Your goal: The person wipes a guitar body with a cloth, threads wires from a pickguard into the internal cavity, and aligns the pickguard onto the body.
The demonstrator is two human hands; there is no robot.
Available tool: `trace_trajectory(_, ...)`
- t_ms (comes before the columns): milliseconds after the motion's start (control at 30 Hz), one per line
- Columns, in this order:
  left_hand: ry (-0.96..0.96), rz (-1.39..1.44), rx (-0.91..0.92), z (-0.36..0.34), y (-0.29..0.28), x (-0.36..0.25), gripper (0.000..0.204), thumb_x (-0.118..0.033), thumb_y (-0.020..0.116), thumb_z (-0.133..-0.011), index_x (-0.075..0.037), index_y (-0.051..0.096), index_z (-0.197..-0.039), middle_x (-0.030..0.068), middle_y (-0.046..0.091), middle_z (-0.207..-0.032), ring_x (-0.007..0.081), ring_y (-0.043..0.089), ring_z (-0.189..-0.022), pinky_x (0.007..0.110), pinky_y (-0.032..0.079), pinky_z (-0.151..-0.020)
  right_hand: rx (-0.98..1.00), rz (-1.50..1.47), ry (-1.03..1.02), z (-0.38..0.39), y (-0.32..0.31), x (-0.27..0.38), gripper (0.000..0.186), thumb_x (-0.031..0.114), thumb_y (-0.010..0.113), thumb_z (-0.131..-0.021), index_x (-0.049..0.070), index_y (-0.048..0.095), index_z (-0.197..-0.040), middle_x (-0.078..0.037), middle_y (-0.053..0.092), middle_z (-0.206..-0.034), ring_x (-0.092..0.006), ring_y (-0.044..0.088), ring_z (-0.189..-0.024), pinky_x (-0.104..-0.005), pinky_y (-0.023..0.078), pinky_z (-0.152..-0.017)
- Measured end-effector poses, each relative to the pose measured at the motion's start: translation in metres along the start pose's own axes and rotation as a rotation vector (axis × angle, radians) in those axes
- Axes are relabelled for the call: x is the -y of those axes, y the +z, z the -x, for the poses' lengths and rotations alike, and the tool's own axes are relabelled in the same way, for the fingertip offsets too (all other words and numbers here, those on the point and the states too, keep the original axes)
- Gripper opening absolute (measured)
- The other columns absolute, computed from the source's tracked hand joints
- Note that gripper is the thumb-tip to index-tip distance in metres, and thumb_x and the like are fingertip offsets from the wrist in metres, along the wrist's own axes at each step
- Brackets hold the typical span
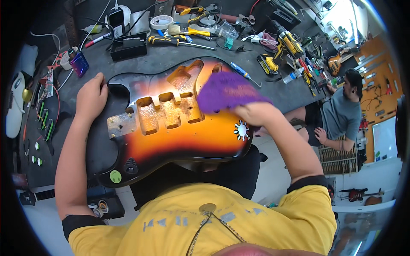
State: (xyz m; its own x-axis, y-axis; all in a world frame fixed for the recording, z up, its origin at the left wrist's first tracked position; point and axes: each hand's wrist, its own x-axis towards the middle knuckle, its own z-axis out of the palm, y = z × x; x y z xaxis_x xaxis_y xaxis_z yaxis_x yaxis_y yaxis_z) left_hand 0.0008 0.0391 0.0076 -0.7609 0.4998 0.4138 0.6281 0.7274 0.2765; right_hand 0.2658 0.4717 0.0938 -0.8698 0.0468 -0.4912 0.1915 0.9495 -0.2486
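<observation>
Right hand (255,114) pressing purple cloth (226,91) onto guitar body (179,136); left hand (91,97) steadying guitar body's upper horn.

You have a single view, a fisheye camera on your head that looks steeply down over your chest at the guitar body (171,123) close below. It faces the workbench (282,91) ahead, whose straight edges bend toward the dark round rim.

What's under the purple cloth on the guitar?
The purple cloth lies on the sunburst guitar body, pressed by the right hand. Around it you see glossy orange finish and carved-out cavities. The part right beneath the cloth is covered, so it cannot be seen.
</observation>
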Motion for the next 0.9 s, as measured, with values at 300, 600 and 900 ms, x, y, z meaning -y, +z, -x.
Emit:
trace_trajectory(300, -0.052, 0.062, 0.046, 0.001, -0.01, -0.003, 0.013, -0.014, 0.066, -0.096, -0.003, 0.06, -0.101, 0.0198, 0.072, -0.094, 0.0444, 0.07, -0.095, 0.055, 0.051, -0.079, -0.203, -0.215, -0.021, -0.025, 0.007, -0.007, 0.055, 0.046, 0.045, -0.115, 0.003, 0.064, -0.143, -0.024, 0.072, -0.131, -0.0407, 0.066, -0.124, -0.0441, 0.048, -0.111)
trace_trajectory(600, -0.075, -0.006, 0.073, -0.005, -0.007, -0.007, 0.013, -0.014, 0.066, -0.096, -0.004, 0.059, -0.101, 0.0192, 0.072, -0.094, 0.044, 0.07, -0.096, 0.055, 0.051, -0.08, -0.354, -0.248, -0.158, -0.052, -0.004, -0.027, 0.057, 0.049, 0.046, -0.115, 0.0, 0.067, -0.137, -0.027, 0.072, -0.128, -0.0436, 0.068, -0.118, -0.0436, 0.051, -0.106)
trace_trajectory(900, -0.051, 0.007, 0.042, -0.004, -0.006, -0.008, 0.014, -0.014, 0.066, -0.096, -0.003, 0.059, -0.101, 0.0202, 0.072, -0.095, 0.0448, 0.069, -0.096, 0.055, 0.051, -0.08, -0.425, 0.004, -0.661, -0.023, 0.013, 0.007, 0.054, 0.046, 0.041, -0.111, 0.009, 0.068, -0.14, -0.026, 0.073, -0.127, -0.0437, 0.068, -0.12, -0.0495, 0.05, -0.109)
